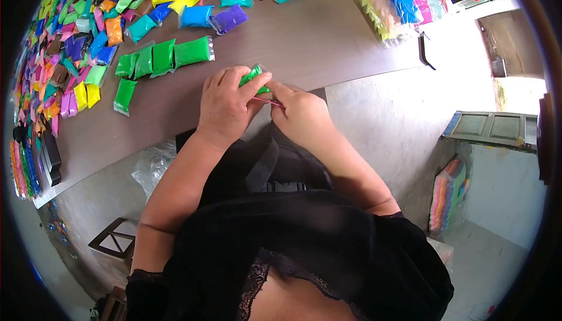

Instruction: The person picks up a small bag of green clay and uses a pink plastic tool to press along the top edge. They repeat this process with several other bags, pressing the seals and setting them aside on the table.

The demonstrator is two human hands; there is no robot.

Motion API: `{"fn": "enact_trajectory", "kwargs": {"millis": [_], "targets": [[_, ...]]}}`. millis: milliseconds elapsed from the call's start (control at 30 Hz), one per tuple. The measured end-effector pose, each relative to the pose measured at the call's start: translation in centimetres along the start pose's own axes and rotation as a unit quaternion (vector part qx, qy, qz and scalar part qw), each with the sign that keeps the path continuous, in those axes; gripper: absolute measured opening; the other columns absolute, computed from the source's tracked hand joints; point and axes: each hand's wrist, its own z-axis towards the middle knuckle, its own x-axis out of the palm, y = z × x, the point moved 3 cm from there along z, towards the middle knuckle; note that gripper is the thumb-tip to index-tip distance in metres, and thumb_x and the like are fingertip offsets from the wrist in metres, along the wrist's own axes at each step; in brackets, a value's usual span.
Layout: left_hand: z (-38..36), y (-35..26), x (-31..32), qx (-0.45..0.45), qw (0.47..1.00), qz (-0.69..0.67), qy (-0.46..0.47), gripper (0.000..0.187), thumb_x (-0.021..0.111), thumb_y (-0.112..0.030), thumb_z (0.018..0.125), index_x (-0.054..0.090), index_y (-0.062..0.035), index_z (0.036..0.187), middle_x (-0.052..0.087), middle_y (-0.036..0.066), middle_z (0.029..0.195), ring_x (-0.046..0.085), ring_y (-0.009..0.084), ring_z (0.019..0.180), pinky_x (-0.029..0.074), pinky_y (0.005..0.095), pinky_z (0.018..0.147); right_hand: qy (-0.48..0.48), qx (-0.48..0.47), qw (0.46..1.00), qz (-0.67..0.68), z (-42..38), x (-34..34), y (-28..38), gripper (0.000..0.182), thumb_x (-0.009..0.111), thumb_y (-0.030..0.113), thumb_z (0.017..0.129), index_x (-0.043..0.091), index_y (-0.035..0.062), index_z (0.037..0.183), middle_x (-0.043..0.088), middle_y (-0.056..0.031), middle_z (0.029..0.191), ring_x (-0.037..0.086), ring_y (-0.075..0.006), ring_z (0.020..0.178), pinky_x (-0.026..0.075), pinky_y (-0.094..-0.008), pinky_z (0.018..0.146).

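My left hand [225, 103] is closed on a small green packet [252, 76] with a clear edge, held just over the front edge of the table. My right hand [303, 113] meets it from the right, its fingers bent and pressed against the packet's near end. A thin pink strand [269, 101] stretches between the two hands and runs into the right fingers. Left of my hands, several green packets [163, 57] lie in a row on the table. One more green packet [124, 97] lies in front of that row.
Many coloured packets [76, 46] are heaped across the left and back of the brown table [304, 34]. Long strips of coloured packs [386, 5] lie at the back right. On the floor side stand a pale blue cabinet [503, 174] and a stack of coloured packs [448, 195].
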Motion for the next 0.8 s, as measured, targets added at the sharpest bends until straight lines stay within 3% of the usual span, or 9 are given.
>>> {"fn": "enact_trajectory", "kwargs": {"millis": [267, 467, 533, 567, 667, 700, 767, 800], "targets": [[0.6, 0.0, -0.1, 0.008, 0.998, 0.040, 0.043, 0.038, 0.080, -0.023, 0.076, 0.070, -0.0184, 0.112, 0.061, 0.004, 0.111, 0.059, 0.0266, 0.102, 0.047, 0.0409, 0.087, 0.045, 0.021, 0.998, -0.039, -0.9, -1.0, 0.0, 0.047, 0.064, 0.014, 0.085, 0.061, 0.0104, 0.132, 0.071, -0.0125, 0.093, 0.070, -0.0295, 0.082, 0.056, -0.0420, 0.070], [0.6, 0.1, 0.0, 0.028, 0.997, 0.051, 0.049, 0.034, 0.081, -0.025, 0.077, 0.071, -0.0182, 0.109, 0.062, 0.004, 0.113, 0.059, 0.0264, 0.102, 0.047, 0.0404, 0.089, 0.002, -0.032, 0.999, 0.044, -0.8, -2.3, -1.6, 0.039, 0.066, 0.016, 0.089, 0.065, 0.0118, 0.127, 0.070, -0.0130, 0.092, 0.069, -0.0328, 0.082, 0.055, -0.0407, 0.072], [0.5, 0.2, 0.0, 0.030, 0.997, 0.048, 0.046, 0.034, 0.081, -0.025, 0.077, 0.071, -0.0183, 0.108, 0.062, 0.004, 0.113, 0.059, 0.0262, 0.102, 0.047, 0.0403, 0.089, 0.048, 0.118, 0.983, 0.129, -0.1, -3.9, -2.1, 0.027, 0.067, 0.022, 0.092, 0.067, 0.0081, 0.115, 0.069, -0.0146, 0.089, 0.068, -0.0349, 0.084, 0.053, -0.0400, 0.073], [0.6, 0.1, -0.1, 0.029, 0.997, 0.049, 0.045, 0.033, 0.081, -0.025, 0.076, 0.071, -0.0183, 0.107, 0.062, 0.004, 0.113, 0.059, 0.0261, 0.102, 0.047, 0.0403, 0.089, 0.049, 0.120, 0.983, 0.130, 0.1, -4.0, -2.7, 0.027, 0.067, 0.022, 0.092, 0.067, 0.0081, 0.115, 0.069, -0.0146, 0.089, 0.068, -0.0349, 0.084, 0.053, -0.0400, 0.073], [0.5, 0.3, 0.0, 0.029, 0.998, 0.044, 0.043, 0.032, 0.081, -0.025, 0.076, 0.071, -0.0186, 0.106, 0.062, 0.004, 0.113, 0.059, 0.0259, 0.102, 0.047, 0.0403, 0.089, -0.017, 0.091, 0.984, 0.154, 0.9, -4.4, -3.7, 0.016, 0.066, 0.022, 0.095, 0.065, 0.0062, 0.097, 0.067, -0.0153, 0.085, 0.067, -0.0365, 0.081, 0.052, -0.0411, 0.073], [0.5, 0.3, 0.1, 0.027, 0.998, 0.040, 0.040, 0.032, 0.081, -0.025, 0.076, 0.071, -0.0188, 0.105, 0.062, 0.003, 0.113, 0.059, 0.0258, 0.103, 0.047, 0.0404, 0.089, -0.016, 0.093, 0.984, 0.154, 1.0, -4.2, -3.9, 0.016, 0.066, 0.022, 0.095, 0.065, 0.0062, 0.097, 0.067, -0.0153, 0.085, 0.067, -0.0365, 0.081, 0.052, -0.0411, 0.073], [0.5, 0.2, 0.1, 0.029, 0.998, 0.041, 0.035, 0.031, 0.081, -0.025, 0.076, 0.071, -0.0190, 0.105, 0.062, 0.003, 0.113, 0.059, 0.0258, 0.103, 0.047, 0.0404, 0.088, -0.033, -0.033, 0.998, 0.044, 1.3, -3.6, -3.3, 0.011, 0.066, 0.020, 0.092, 0.066, 0.0091, 0.096, 0.067, -0.0121, 0.087, 0.066, -0.0354, 0.082, 0.053, -0.0429, 0.071], [0.5, 0.2, 0.0, 0.031, 0.998, 0.043, 0.029, 0.031, 0.081, -0.025, 0.076, 0.071, -0.0192, 0.105, 0.062, 0.003, 0.113, 0.059, 0.0258, 0.102, 0.047, 0.0405, 0.088, -0.033, -0.031, 0.998, 0.045, 1.4, -3.3, -3.1, 0.011, 0.066, 0.020, 0.092, 0.066, 0.0091, 0.096, 0.067, -0.0121, 0.087, 0.066, -0.0354, 0.082, 0.053, -0.0429, 0.071]]}}
